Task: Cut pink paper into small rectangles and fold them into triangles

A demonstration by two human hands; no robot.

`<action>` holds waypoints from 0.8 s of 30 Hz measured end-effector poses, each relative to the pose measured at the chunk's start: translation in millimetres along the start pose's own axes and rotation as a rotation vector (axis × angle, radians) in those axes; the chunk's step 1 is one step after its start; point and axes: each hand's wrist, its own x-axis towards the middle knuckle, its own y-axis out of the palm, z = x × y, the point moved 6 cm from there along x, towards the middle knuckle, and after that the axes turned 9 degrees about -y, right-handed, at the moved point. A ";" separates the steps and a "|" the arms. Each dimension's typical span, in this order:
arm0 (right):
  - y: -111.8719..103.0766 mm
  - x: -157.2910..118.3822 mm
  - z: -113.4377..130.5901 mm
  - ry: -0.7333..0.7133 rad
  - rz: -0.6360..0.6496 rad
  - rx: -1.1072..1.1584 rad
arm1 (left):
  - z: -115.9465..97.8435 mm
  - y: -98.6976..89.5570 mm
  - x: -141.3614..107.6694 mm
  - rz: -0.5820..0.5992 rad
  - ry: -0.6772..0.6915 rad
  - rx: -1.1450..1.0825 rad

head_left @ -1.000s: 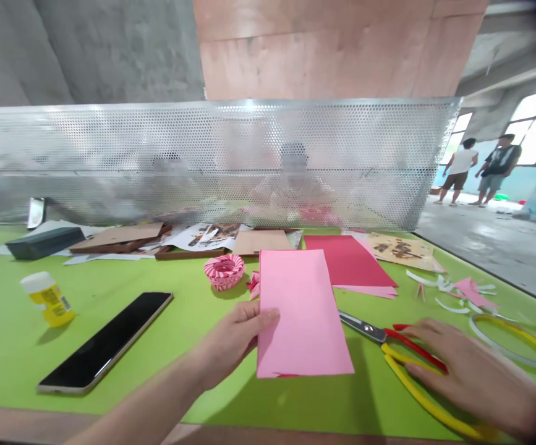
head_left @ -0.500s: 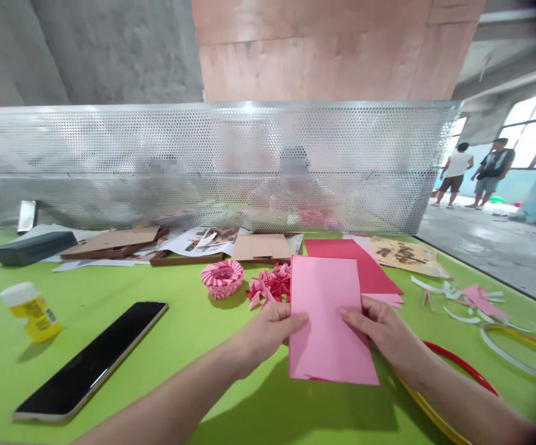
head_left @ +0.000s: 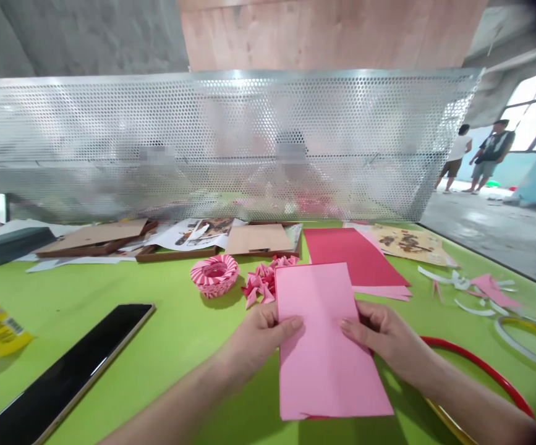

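Note:
Between my two hands a pink sheet of paper (head_left: 326,364) is held up above the table, with a thin red edge showing along its left and bottom sides. My left hand (head_left: 268,330) pinches its left edge, thumb on the front. The right edge is pinched by my right hand (head_left: 379,327), its thumb also on the front; the fingers of both hands are partly hidden behind the paper. Just past the paper lie a heap of pink and red folded paper pieces (head_left: 261,281) and a small round pink-and-white woven basket (head_left: 214,276).
Red paper (head_left: 355,253) lies behind on the green table (head_left: 170,358). To the left are a phone (head_left: 73,364) and a yellow glue stick (head_left: 1,327). Paper scraps (head_left: 493,290) and a red hoop (head_left: 485,371) sit right. A perforated metal screen (head_left: 230,136) stands behind; two people are beyond.
The pink paper looks nearer and lower, still held by both hands. The whole view has shifted, with the glue stick and phone now further left.

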 end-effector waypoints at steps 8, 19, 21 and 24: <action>-2.6 -1.6 -0.4 -0.001 -0.023 0.051 | 1.5 2.3 -2.8 0.098 0.028 -0.042; -4.0 -5.3 6.3 -0.089 0.041 0.123 | 2.7 1.6 -7.2 0.131 0.024 -0.197; -5.1 -5.8 5.5 -0.070 0.041 0.144 | 1.6 4.0 -8.1 0.154 0.043 -0.243; -6.3 -7.5 4.1 -0.047 0.050 0.190 | -0.6 8.0 -9.5 0.196 0.079 -0.301</action>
